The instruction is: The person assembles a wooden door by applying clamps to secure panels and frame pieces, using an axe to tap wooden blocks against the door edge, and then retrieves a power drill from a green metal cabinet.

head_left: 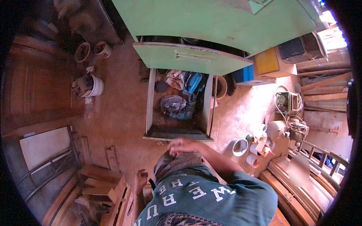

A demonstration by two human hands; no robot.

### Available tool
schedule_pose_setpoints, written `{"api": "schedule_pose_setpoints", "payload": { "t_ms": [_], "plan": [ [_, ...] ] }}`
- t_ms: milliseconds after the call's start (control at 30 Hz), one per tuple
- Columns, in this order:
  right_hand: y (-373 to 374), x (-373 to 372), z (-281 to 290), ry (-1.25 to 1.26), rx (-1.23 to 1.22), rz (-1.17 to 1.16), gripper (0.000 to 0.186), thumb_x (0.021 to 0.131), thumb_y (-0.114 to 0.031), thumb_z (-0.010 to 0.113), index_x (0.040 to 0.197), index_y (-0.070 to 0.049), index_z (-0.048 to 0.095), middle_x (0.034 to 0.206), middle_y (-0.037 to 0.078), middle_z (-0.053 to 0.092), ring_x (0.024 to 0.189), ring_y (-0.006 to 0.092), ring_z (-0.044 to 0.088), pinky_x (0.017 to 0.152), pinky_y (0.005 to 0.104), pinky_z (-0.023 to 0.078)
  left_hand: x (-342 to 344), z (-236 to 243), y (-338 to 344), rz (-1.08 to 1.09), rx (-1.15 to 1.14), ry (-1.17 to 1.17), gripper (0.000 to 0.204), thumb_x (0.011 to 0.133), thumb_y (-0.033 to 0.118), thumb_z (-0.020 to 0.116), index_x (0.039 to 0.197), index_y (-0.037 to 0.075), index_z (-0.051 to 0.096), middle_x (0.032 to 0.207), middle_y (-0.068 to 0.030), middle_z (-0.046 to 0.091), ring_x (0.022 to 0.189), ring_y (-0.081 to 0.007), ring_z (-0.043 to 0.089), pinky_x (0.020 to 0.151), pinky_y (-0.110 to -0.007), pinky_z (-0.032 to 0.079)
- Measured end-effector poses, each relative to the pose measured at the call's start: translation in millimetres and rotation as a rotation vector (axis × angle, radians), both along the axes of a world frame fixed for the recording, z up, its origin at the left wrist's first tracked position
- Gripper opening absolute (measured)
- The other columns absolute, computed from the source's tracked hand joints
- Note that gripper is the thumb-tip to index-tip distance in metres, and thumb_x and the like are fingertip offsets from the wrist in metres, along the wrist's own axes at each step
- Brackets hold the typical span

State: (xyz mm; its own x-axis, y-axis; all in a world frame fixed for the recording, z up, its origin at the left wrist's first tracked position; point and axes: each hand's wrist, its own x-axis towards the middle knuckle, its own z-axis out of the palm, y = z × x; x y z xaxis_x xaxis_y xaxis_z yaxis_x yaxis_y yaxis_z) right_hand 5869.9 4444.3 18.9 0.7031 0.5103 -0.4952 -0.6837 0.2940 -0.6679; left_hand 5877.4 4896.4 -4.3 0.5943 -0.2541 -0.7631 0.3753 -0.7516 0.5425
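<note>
In front of me an open drawer (149, 101) stands out from a green cabinet (211, 15). Inside lie a crumpled pale cloth (175, 79), a blue case-like object (194, 82), and a clear plastic bag or wrapped bundle (173, 103), among dark items I cannot make out. My right hand (183, 146) is just on my side of the drawer's near edge, over my lap. Its fingers are loosely bent, with nothing visible in them. My left hand (140, 179) hangs beside my left thigh, fingers half curled and apart, holding nothing I can see.
On the left stands a white bucket (97, 86) full of odds and ends, with smaller pots behind it. Wooden furniture pieces (102, 184) lie at lower left. To the right are a compressor-like machine (288, 103), a white bucket (240, 147), several containers and stacked wooden frames (286, 188).
</note>
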Motion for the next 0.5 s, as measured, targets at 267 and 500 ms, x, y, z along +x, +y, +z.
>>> {"api": "schedule_pose_setpoints", "payload": {
  "t_ms": [267,500],
  "plan": [
    [-24.1,137.2,-126.7,-0.063,-1.450,0.138,0.057,0.091,-0.028,0.072,0.140,-0.011,0.049,0.149,0.024,0.045,0.133,0.0423,0.050,0.106,0.0523,0.045,-85.5,-31.2,90.7,1.119,-0.438,0.399,0.020,0.091,0.004,0.060,0.111,0.002,0.063,0.094,-0.0082,0.072,0.092,-0.0225,0.067,0.091,-0.035,0.052],
    [-3.7,147.2,-197.6,0.107,-1.446,-0.045,0.048,0.095,-0.025,0.065,0.139,-0.012,0.052,0.144,0.024,0.045,0.132,0.0449,0.048,0.110,0.0575,0.040,-111.6,12.1,25.7,0.741,-0.154,0.459,0.028,0.094,0.007,0.064,0.121,0.002,0.062,0.107,-0.0105,0.074,0.098,-0.0225,0.069,0.088,-0.036,0.055]
  ]
}}
